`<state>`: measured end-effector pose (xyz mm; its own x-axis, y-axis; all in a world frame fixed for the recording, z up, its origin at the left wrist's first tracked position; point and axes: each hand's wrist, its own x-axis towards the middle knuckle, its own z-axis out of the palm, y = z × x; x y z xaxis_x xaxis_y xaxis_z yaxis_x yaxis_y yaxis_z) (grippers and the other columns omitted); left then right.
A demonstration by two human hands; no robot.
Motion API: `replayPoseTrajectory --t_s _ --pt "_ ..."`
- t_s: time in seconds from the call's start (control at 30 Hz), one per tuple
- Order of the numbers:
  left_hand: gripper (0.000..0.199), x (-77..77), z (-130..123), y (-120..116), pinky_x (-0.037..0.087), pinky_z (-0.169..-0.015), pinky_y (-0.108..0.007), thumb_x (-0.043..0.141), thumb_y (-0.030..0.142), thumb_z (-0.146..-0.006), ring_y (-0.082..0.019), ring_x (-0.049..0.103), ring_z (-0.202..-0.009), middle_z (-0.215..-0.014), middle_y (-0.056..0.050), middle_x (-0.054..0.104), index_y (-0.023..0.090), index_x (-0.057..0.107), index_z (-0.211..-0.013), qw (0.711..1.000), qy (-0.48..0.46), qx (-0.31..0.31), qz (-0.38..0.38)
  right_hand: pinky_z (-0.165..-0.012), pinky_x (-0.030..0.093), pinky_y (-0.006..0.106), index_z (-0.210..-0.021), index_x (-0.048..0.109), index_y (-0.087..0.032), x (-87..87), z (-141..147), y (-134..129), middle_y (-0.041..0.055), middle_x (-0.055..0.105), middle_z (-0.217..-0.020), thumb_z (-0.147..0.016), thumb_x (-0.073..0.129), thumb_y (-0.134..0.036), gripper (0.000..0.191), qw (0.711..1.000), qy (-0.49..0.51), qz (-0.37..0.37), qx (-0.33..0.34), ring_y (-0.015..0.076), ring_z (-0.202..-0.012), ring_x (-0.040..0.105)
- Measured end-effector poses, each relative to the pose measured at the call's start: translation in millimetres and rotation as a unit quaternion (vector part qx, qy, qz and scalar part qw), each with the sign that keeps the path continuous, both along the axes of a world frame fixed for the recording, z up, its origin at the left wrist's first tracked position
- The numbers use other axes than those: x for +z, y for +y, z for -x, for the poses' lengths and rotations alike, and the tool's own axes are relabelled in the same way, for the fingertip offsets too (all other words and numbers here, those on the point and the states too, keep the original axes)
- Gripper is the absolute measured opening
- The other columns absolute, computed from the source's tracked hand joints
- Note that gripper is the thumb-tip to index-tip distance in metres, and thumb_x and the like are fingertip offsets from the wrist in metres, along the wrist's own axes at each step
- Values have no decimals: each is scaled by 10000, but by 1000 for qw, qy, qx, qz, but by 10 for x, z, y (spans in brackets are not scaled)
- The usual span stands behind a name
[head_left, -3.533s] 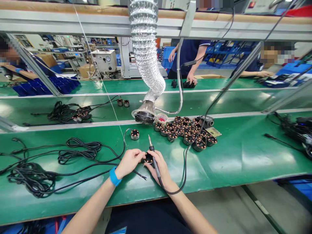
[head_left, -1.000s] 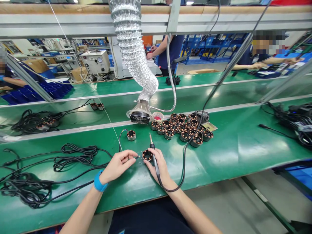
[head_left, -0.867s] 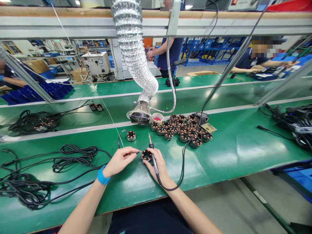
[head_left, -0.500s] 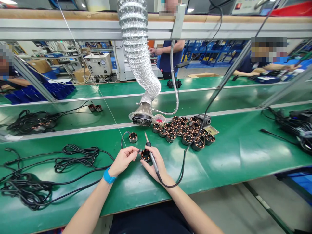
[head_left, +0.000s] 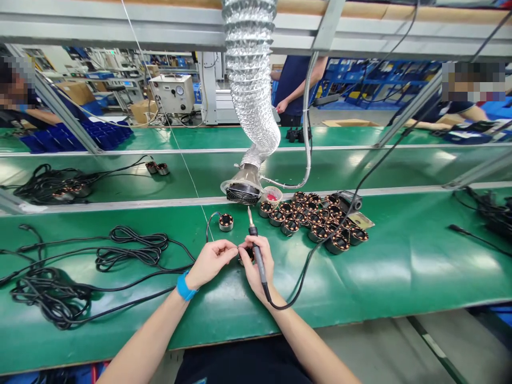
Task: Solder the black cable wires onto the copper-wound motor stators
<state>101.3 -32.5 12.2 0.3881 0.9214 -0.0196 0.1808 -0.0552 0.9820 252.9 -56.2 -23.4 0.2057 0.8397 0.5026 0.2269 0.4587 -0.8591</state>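
Observation:
My right hand (head_left: pixel 258 264) holds a soldering iron (head_left: pixel 259 261), its tip pointing up and away from me. The thumb and a fingertip of that hand meet my left hand (head_left: pixel 214 260) over a copper-wound ring (head_left: pixel 245 258), which the fingers partly cover. My left hand is pinched at the end of a dark cable; the wire tips between the fingers are too small to tell. Another wound ring (head_left: pixel 226 222) with a wire attached sits just beyond my hands on the green table (head_left: pixel 360 282).
A fume duct with a black fan (head_left: pixel 243 193) hangs ahead. Right of it are a small cup (head_left: pixel 272 195) and several wound rings (head_left: pixel 319 232). Coiled black cables (head_left: pixel 52 298) lie at left, more cables at far right. People work beyond the frame.
My right thumb and fingers have moved from beside the ring up to my left fingertips, and now cover more of the ring. The whole view has shifted slightly.

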Motion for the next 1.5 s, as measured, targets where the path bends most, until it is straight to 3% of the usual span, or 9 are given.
replayPoseTrajectory --t_s 0.23,0.33,0.43,0.53,0.8,1.07,1.3,1.5 --pt "278 -42 2 -6 370 -566 -219 611 392 -856 -110 461 -597 -650 2 553 124 682 -826 999 -4 47 0 -820 551 359 -1144 557 -281 21 -2 -23 25 581 -920 -887 612 -162 289 999 -22 -23 -22 175 -856 612" --pt "240 -75 2 -11 379 -584 -216 616 350 -838 -113 474 -618 -678 -10 582 123 677 -794 998 -4 59 -4 -829 556 373 -1170 553 -282 23 -9 -57 48 589 -1003 -842 685 -185 366 997 -55 -43 -32 198 -948 605" --pt "172 -95 -23 -33 384 -594 -207 632 280 -790 -109 470 -622 -660 -2 571 120 643 -725 1000 -12 22 -2 -864 554 393 -1208 549 -278 17 1 -96 74 583 -1111 -809 723 -164 450 991 -92 -100 -4 220 -1046 589" --pt "146 -109 -52 -64 367 -580 -199 617 249 -782 -98 441 -610 -646 13 538 115 628 -724 1000 -8 -12 -3 -869 555 382 -1207 559 -282 16 22 -117 68 588 -1104 -843 656 -86 425 986 -95 -137 13 199 -1028 601" --pt "191 -114 -56 -79 403 -627 -221 601 275 -818 -128 484 -667 -688 -16 574 109 637 -730 999 11 -42 -19 -847 563 400 -1225 549 -276 24 20 -131 74 604 -1089 -799 698 -93 487 986 -88 -141 23 213 -1020 588" --pt "232 -137 -41 -87 348 -575 -204 588 309 -847 -100 412 -607 -639 17 511 118 616 -719 997 49 -43 -38 -815 557 330 -1148 585 -260 82 46 -146 51 595 -1017 -840 616 -9 399 986 -73 -150 8 167 -944 611" --pt "276 11 54 -62 358 -607 -216 566 365 -888 -114 441 -656 -692 3 550 128 643 -769 997 58 -38 -37 -835 547 339 -1157 571 -264 26 -15 -113 37 639 -960 -851 623 -36 386 991 -70 -117 -9 167 -914 616" --pt "300 112 106 -46 374 -644 -223 545 395 -914 -117 461 -677 -712 7 552 135 638 -797 994 58 -90 -19 -860 539 355 -1172 566 -268 -3 -41 -121 20 673 -880 -857 628 -56 384 992 -81 -100 2 183 -940 613"
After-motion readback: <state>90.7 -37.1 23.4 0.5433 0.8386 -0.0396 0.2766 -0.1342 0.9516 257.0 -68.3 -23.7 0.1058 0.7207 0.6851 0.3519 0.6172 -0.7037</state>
